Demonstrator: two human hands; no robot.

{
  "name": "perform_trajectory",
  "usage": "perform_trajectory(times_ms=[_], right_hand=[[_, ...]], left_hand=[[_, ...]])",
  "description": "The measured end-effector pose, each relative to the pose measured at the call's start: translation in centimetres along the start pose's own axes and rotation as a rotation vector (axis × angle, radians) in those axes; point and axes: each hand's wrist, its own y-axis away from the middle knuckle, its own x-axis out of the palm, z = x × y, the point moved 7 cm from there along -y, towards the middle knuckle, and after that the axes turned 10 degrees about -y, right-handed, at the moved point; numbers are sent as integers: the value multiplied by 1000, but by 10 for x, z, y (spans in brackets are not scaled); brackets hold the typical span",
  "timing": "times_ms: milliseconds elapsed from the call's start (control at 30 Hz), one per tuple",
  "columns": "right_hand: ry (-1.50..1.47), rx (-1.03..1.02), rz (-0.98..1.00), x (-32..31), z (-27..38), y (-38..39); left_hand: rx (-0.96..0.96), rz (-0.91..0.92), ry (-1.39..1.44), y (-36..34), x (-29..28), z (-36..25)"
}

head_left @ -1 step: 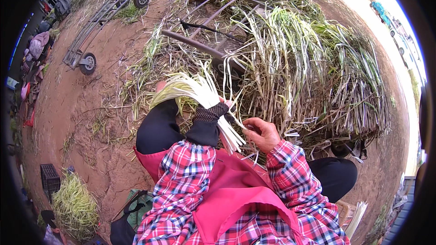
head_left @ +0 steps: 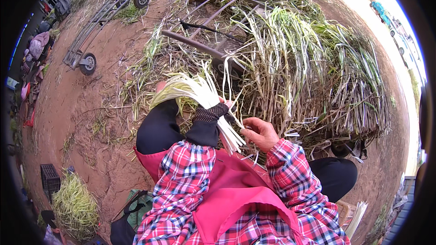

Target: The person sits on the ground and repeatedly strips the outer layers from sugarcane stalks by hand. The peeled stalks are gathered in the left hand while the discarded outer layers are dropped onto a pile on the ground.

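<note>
- Gripping the bundle [head_left: 204, 94] of pale stalks is the left hand [head_left: 219, 109], in a dark mesh glove [head_left: 206, 114], fist closed round the middle.
- Bundle's yellowish ends fan out above and left of that hand, white ends poke out below right.
- Right hand [head_left: 260, 134] is bare, just right of the bundle, pinching a thin strand [head_left: 239, 121] with thumb and finger.
- Big messy pile [head_left: 290, 72] of stalks sits near, up and right of the right hand.
- Trolley [head_left: 102, 16]'s well off, up and left of the left hand.
</note>
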Motion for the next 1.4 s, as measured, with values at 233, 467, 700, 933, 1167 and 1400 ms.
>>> perform_trajectory(times_ms=[233, 467, 700, 933, 1167, 1400], right_hand=[[-558, 29, -43, 21, 2, -48], [-69, -72, -128, -11, 4, -16], [518, -105, -521, -130, 17, 70], [1108, -412, -576, -123, 84, 85], [514, -378, 118, 33, 66, -17], [470, -405, 115, -17, 26, 18]], left_hand=[[-4, 109, -12, 6, 10, 0], [99, -52, 197, 2, -14, -7], [18, -194, 475, 0, -39, -33], [-34, -180, 379, 6, -32, -35], [-24, -116, 371, 8, -28, -32], [-64, -76, 470, 2, -35, -25]])
